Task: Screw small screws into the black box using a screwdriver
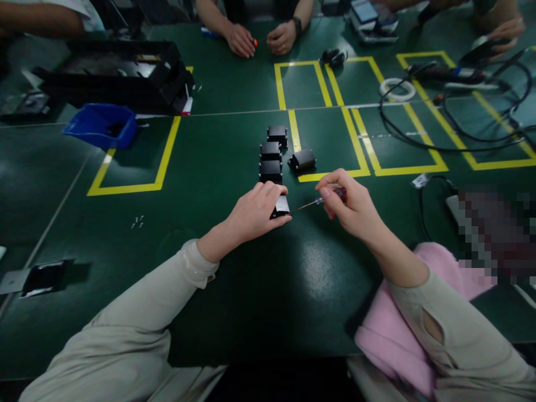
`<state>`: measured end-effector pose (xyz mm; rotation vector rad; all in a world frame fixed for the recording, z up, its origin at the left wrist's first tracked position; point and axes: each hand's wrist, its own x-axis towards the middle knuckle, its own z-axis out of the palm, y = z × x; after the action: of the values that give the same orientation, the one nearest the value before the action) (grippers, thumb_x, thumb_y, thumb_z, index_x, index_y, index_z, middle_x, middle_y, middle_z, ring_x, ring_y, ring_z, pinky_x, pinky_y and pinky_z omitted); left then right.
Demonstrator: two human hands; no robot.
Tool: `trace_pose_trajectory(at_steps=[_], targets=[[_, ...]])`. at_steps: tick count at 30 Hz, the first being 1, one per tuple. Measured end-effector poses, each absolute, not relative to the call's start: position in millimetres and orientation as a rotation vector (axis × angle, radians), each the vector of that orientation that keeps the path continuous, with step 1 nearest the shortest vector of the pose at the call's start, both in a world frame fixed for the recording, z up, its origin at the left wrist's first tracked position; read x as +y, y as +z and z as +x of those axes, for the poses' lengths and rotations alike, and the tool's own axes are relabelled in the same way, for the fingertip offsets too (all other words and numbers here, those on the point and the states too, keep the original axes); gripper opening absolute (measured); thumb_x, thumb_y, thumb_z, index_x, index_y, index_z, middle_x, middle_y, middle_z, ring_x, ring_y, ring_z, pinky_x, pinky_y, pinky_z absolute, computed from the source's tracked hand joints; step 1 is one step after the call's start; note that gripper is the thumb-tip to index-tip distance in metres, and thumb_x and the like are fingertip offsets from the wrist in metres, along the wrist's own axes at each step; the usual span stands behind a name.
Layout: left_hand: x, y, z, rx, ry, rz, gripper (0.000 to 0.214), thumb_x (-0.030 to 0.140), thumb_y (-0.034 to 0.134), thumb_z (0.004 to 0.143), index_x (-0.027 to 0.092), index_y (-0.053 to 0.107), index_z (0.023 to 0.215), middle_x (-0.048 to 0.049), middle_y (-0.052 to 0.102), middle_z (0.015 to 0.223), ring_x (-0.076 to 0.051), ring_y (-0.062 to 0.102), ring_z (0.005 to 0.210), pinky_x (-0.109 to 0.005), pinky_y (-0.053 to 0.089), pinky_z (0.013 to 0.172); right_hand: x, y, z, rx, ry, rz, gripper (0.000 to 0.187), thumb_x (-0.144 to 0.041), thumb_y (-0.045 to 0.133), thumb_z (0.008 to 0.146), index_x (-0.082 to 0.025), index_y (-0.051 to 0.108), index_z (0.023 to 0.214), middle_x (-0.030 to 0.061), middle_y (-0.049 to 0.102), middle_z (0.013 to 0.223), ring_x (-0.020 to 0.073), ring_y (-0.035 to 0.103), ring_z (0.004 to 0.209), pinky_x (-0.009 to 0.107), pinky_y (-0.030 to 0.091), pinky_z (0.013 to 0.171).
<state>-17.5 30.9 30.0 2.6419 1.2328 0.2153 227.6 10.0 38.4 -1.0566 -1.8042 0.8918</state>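
Observation:
My left hand (260,211) is closed round a small black box (281,205) on the green table, its fingers covering much of it. The box's upper face shines pale in the light. In my right hand (349,202) is a screwdriver (312,204), gripped by its dark reddish handle. Its thin shaft points left, and the tip meets or nearly meets the box's right end. Beyond my left hand, similar black boxes stand in a column, the nearest box (270,170) close to my fingers. Another black box (303,161) sits at an angle to their right.
Small screws (137,221) lie at left, near a blue bin (103,125) and black trays (121,75). Pink cloth (393,329) lies under my right forearm. Cables (444,148) and a white tape ring (397,89) are at right. Across the table are a co-worker's hands (281,38).

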Motion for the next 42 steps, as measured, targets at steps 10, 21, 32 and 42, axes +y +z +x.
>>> trace_pose_trajectory(at_steps=[10,21,32,42], targets=[[30.5,29.1,-17.5,1.237,0.214,2.655,0.050,0.048,0.067,0.096,0.016,0.050,0.129,-0.0128,0.062,0.126,-0.028,0.058,0.109,-0.041,0.051,0.091,10.0,45.0,226.6,-1.843,0.870,-1.106,0.021,-0.039,0.055,0.104,-0.022,0.055,0.091,-0.0093,0.049,0.053,0.0062,0.046,0.040,0.023,0.032,0.044],[31.2,29.7,-17.7,1.235,0.206,2.653,0.050,0.047,0.068,0.095,0.016,0.050,0.130,-0.0124,0.062,0.126,-0.028,0.058,0.108,-0.040,0.051,0.090,11.9,41.9,225.8,-1.835,0.845,-1.114,0.017,-0.033,0.055,0.103,-0.021,0.055,0.092,-0.0070,0.052,0.063,0.0065,0.048,0.048,0.024,0.033,0.051],[31.4,28.8,-17.4,1.227,0.213,2.659,0.049,0.048,0.067,0.096,0.016,0.049,0.129,-0.0124,0.062,0.125,-0.027,0.058,0.108,-0.040,0.051,0.090,9.2,41.0,226.5,-1.841,0.807,-1.082,0.022,-0.037,0.055,0.104,-0.022,0.052,0.088,-0.0058,0.051,0.063,0.0084,0.050,0.057,0.026,0.034,0.057],[31.1,29.0,-17.8,1.235,0.223,2.653,0.049,0.047,0.066,0.096,0.016,0.050,0.130,-0.0124,0.062,0.125,-0.028,0.058,0.108,-0.040,0.051,0.089,10.2,41.3,228.4,-1.851,0.837,-1.073,0.022,-0.039,0.052,0.105,-0.022,0.054,0.091,-0.0036,0.055,0.068,0.0102,0.052,0.060,0.026,0.035,0.058]])
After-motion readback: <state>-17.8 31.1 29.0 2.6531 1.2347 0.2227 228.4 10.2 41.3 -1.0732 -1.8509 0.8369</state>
